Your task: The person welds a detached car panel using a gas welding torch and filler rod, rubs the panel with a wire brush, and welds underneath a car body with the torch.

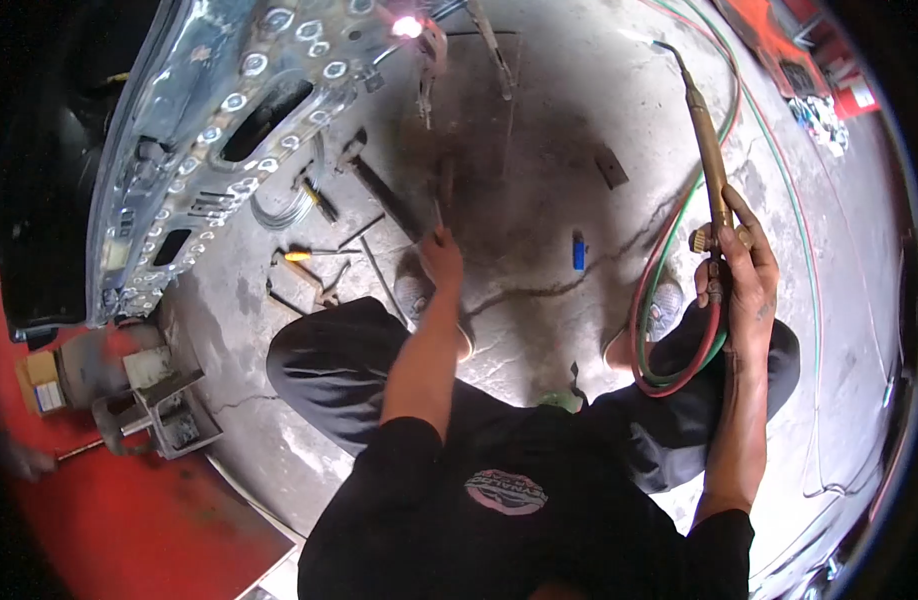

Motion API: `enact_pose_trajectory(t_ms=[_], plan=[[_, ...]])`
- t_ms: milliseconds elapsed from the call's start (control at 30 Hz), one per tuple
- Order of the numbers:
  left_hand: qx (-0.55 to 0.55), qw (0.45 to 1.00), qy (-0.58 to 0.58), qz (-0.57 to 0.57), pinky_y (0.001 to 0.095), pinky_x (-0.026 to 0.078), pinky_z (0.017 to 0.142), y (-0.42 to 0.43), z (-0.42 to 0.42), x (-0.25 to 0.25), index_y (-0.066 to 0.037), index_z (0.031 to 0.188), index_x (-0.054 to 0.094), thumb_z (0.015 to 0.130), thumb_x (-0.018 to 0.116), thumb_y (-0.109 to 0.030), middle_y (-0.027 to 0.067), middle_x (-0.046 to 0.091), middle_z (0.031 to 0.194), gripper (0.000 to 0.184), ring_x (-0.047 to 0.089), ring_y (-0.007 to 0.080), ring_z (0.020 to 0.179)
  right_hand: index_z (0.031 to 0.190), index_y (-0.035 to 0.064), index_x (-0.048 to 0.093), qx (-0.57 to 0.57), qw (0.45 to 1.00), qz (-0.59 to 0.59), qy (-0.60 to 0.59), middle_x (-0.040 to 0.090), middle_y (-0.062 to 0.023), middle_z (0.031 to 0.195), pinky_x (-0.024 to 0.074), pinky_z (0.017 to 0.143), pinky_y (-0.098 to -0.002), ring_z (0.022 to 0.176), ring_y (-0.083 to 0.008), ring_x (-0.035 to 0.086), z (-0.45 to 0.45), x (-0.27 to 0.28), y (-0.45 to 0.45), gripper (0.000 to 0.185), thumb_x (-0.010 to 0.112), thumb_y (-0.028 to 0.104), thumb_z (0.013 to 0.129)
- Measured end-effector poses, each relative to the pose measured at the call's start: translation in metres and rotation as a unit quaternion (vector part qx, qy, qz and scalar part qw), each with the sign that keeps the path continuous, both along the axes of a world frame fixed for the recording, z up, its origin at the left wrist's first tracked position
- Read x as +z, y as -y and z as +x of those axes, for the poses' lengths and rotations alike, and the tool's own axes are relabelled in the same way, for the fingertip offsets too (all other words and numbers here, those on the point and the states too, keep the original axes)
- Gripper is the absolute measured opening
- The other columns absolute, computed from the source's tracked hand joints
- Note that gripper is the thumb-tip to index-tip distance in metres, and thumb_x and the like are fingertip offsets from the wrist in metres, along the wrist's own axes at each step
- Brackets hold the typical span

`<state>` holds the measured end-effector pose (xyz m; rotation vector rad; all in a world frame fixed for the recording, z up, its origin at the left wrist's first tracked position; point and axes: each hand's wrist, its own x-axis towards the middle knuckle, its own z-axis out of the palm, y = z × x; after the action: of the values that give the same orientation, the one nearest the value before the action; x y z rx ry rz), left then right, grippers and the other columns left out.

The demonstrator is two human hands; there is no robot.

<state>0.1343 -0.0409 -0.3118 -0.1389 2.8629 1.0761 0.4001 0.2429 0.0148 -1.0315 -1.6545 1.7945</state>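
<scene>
My right hand (747,262) is wrapped round the brass body of a gas torch (710,150), near its valve knobs. The torch points up and away, with a bright flame (636,37) at its bent tip. Red and green hoses loop down below that hand. My left hand (442,258) is closed round a slim, blurred tool (442,195) held out over the floor; its kind is unclear. Ahead of it, a bracket (433,50) on a spot-welded metal body panel (219,130) carries a glowing hot spot (407,27).
On the concrete floor lie a hammer (379,190), a yellow-handled screwdriver (299,256), a wire coil (274,212), several bars and a blue lighter-like object (579,251). A metal box (179,415) sits at left on a red surface. Hoses (794,215) trail at right.
</scene>
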Motion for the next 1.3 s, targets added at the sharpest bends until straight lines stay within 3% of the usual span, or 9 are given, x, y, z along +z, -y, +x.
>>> enact_pose_trajectory(t_ms=[100, 167, 233, 433, 733, 933, 1033, 1133, 1300], plan=[[-0.042, 0.996, 0.077, -0.034, 0.0536, 0.048, 0.085, -0.011, 0.065, 0.023, 0.003, 0.102, 0.069, 0.100, 0.057, -0.042, 0.0284, 0.068, 0.101, 0.047, 0.065, 0.0476, 0.099, 0.146, -0.0004, 0.053, 0.011, 1.000, 0.001, 0.005, 0.067, -0.0083, 0.090, 0.0427, 0.047, -0.0245, 0.053, -0.0107, 0.057, 0.004, 0.003, -0.003, 0.055, 0.065, 0.024, 0.098], [-0.113, 0.991, 0.022, -0.073, 0.0541, 0.049, 0.085, -0.005, 0.070, -0.024, 0.001, 0.108, 0.068, 0.100, 0.057, -0.041, 0.0283, 0.069, 0.104, 0.044, 0.067, 0.0455, 0.100, 0.146, -0.0008, 0.052, 0.005, 1.000, 0.006, 0.013, 0.067, -0.0079, 0.089, 0.0437, 0.048, -0.0246, 0.054, -0.0092, 0.057, 0.006, 0.004, -0.003, 0.056, 0.066, 0.024, 0.097], [-0.160, 0.972, 0.090, -0.144, 0.0549, 0.049, 0.085, -0.007, 0.069, -0.035, -0.001, 0.114, 0.066, 0.100, 0.058, -0.041, 0.0286, 0.069, 0.105, 0.043, 0.066, 0.0453, 0.101, 0.146, -0.0010, 0.052, 0.007, 1.000, 0.006, 0.007, 0.067, -0.0078, 0.087, 0.0444, 0.049, -0.0246, 0.054, -0.0088, 0.057, 0.008, 0.001, -0.004, 0.057, 0.066, 0.023, 0.096], [-0.246, 0.964, 0.084, -0.063, 0.0562, 0.049, 0.085, -0.030, 0.040, -0.049, -0.005, 0.119, 0.064, 0.099, 0.060, -0.040, 0.0269, 0.069, 0.109, 0.041, 0.065, 0.0470, 0.103, 0.147, -0.0006, 0.051, -0.001, 0.999, -0.044, -0.011, 0.065, -0.0071, 0.088, 0.0458, 0.049, -0.0251, 0.055, -0.0101, 0.058, 0.010, 0.004, -0.007, 0.057, 0.068, 0.020, 0.096], [-0.305, 0.947, -0.005, -0.105, 0.0538, 0.051, 0.089, -0.020, 0.005, -0.095, -0.005, 0.126, 0.059, 0.090, 0.065, -0.013, 0.0224, 0.068, 0.117, 0.037, 0.064, 0.0440, 0.108, 0.149, 0.0000, 0.049, 0.027, 0.998, -0.060, -0.026, 0.065, -0.0070, 0.091, 0.0477, 0.053, -0.0248, 0.058, -0.0111, 0.060, 0.011, 0.005, -0.012, 0.058, 0.067, 0.014, 0.096], [-0.306, 0.930, -0.027, -0.203, 0.0534, 0.052, 0.090, -0.029, 0.019, -0.065, -0.006, 0.121, 0.062, 0.083, 0.064, -0.008, 0.0217, 0.067, 0.108, 0.039, 0.064, 0.0440, 0.105, 0.149, -0.0008, 0.048, 0.024, 0.996, -0.081, -0.030, 0.066, -0.0084, 0.095, 0.0488, 0.054, -0.0252, 0.059, -0.0114, 0.060, 0.014, 0.010, -0.011, 0.056, 0.064, 0.006, 0.096], [-0.287, 0.943, -0.088, -0.141, 0.0543, 0.052, 0.090, -0.024, 0.009, -0.099, -0.005, 0.116, 0.063, 0.083, 0.063, -0.009, 0.0235, 0.067, 0.107, 0.033, 0.064, 0.0448, 0.104, 0.149, -0.0015, 0.048, 0.020, 0.996, -0.077, -0.028, 0.066, -0.0083, 0.095, 0.0489, 0.054, -0.0251, 0.060, -0.0112, 0.061, 0.016, 0.009, -0.014, 0.056, 0.063, 0.004, 0.096], [-0.327, 0.916, -0.126, -0.193, 0.0558, 0.052, 0.088, -0.023, 0.016, -0.087, -0.004, 0.115, 0.064, 0.084, 0.062, -0.010, 0.0257, 0.067, 0.106, 0.032, 0.064, 0.0454, 0.103, 0.149, -0.0018, 0.048, 0.018, 0.997, -0.072, -0.037, 0.066, -0.0080, 0.095, 0.0487, 0.054, -0.0246, 0.060, -0.0106, 0.061, 0.017, 0.009, -0.016, 0.056, 0.064, 0.005, 0.096], [-0.328, 0.926, -0.071, -0.176, 0.0576, 0.053, 0.085, -0.035, 0.027, -0.052, -0.004, 0.118, 0.063, 0.085, 0.063, -0.012, 0.0292, 0.067, 0.104, 0.034, 0.065, 0.0475, 0.100, 0.148, -0.0025, 0.049, 0.016, 0.996, -0.067, -0.060, 0.065, -0.0072, 0.093, 0.0482, 0.053, -0.0238, 0.059, -0.0097, 0.060, 0.021, 0.011, -0.012, 0.056, 0.065, 0.006, 0.096]])
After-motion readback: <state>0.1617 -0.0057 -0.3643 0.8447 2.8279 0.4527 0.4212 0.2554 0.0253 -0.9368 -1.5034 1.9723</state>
